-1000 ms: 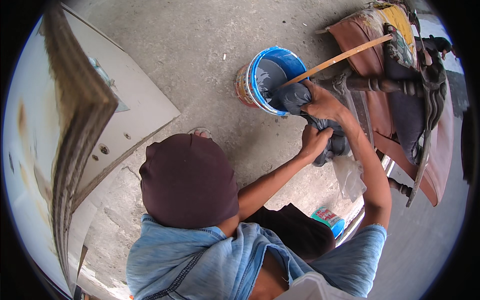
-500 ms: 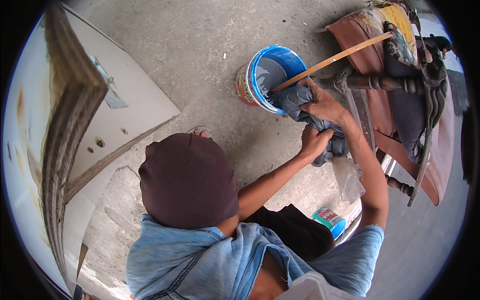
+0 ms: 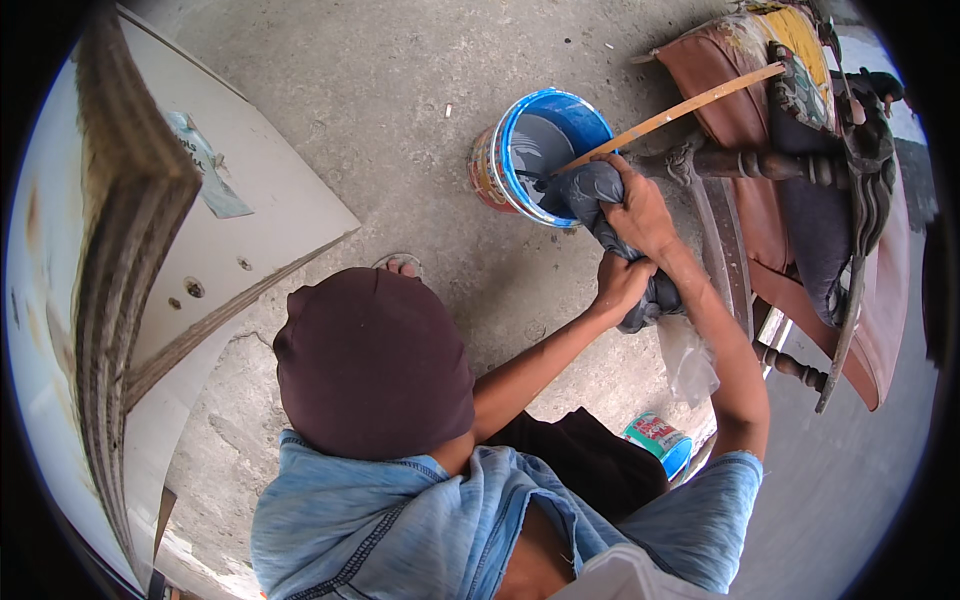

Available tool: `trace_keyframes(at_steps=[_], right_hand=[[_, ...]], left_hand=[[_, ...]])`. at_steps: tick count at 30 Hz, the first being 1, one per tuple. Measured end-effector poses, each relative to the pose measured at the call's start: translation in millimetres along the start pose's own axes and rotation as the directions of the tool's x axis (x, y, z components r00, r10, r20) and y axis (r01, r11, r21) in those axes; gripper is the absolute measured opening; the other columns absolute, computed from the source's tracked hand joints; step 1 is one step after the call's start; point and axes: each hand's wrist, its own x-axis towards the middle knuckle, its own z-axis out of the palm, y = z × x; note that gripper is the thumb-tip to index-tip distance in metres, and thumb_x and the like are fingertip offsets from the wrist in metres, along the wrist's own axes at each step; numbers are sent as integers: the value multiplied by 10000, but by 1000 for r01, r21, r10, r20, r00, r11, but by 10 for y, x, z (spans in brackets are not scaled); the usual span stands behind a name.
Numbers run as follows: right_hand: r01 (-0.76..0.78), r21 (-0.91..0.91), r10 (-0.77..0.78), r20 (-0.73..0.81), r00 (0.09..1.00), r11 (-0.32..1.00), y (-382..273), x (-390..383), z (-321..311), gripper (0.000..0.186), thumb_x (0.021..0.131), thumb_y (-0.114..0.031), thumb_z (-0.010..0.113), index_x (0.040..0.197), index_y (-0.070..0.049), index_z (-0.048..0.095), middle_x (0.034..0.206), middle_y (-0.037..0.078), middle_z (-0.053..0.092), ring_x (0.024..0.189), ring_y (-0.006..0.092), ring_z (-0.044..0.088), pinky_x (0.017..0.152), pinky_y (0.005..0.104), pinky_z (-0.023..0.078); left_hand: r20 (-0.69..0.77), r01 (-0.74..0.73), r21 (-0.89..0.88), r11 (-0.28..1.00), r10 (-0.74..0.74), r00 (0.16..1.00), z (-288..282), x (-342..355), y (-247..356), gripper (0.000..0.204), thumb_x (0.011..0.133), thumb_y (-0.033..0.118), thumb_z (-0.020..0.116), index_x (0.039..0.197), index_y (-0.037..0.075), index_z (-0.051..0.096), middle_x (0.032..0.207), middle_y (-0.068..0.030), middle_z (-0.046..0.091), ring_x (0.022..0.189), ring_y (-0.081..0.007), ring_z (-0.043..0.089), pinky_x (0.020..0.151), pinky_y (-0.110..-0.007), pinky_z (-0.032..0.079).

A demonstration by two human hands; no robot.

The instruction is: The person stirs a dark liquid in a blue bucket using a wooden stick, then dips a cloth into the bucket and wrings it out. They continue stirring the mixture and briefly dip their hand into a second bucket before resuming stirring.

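My right hand grips a dark grey, crumpled plastic bundle, whose top end reaches over the rim of a blue bucket holding grey, liquid-looking stuff. Just below, my left hand is wrapped round the same bundle. Translucent plastic hangs beneath it, partly behind my right forearm. A thin wooden stick slants from inside the bucket up to the piled items on the right; its lower end is hard to make out.
A worn white board with rough edges fills the left side. At right lie reddish-brown cushions and dark carved wooden furniture. A smaller paint can stands by my bent legs on the concrete floor.
My right hand and forearm have shifted slightly left, and my left hand with them. The bundle and hanging plastic moved a little the same way.
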Motion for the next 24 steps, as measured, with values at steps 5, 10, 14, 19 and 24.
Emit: trace_keyframes(at_steps=[5,10,14,19,24], right_hand=[[-20,-23,19,-50,999,1000,-77,-50,7,479,789,-20,559,1266,-32,597,1042,274,692,1051,420,668,911,449,514],[-33,-27,30,-100,995,999,-19,-76,19,411,808,-30,562,1216,-21,614,994,281,692,1010,436,670,876,450,517],[-50,-21,47,-104,993,999,-39,-82,12,420,784,-3,548,1197,-11,625,980,294,690,1001,441,673,879,464,515],[-65,-27,61,-130,990,997,31,-81,46,412,780,0,545,1183,-7,628,969,300,685,993,444,674,873,470,512],[-16,-12,14,-154,988,1000,43,-89,59,359,804,-26,553,1156,-14,624,943,285,681,977,439,680,839,453,516]], left_hand=[[-24,-32,-37,999,31,999,8,0,-47,400,769,199,676,1082,-46,628,1001,-198,695,973,-309,668,864,-400,494],[-36,-38,-31,999,36,999,33,-51,13,451,776,218,678,1141,-37,605,1062,-202,686,1022,-309,658,889,-402,488],[-44,-44,-29,999,43,998,46,-51,0,498,790,238,683,1198,-31,584,1133,-201,673,1071,-312,647,908,-400,487],[-37,9,0,1000,-9,999,38,-69,52,537,819,277,690,1247,-25,567,1172,-200,666,1106,-318,639,928,-397,485],[-36,29,14,999,-29,999,24,-51,33,559,837,297,690,1283,-11,555,1197,-196,658,1138,-314,628,950,-396,476]])
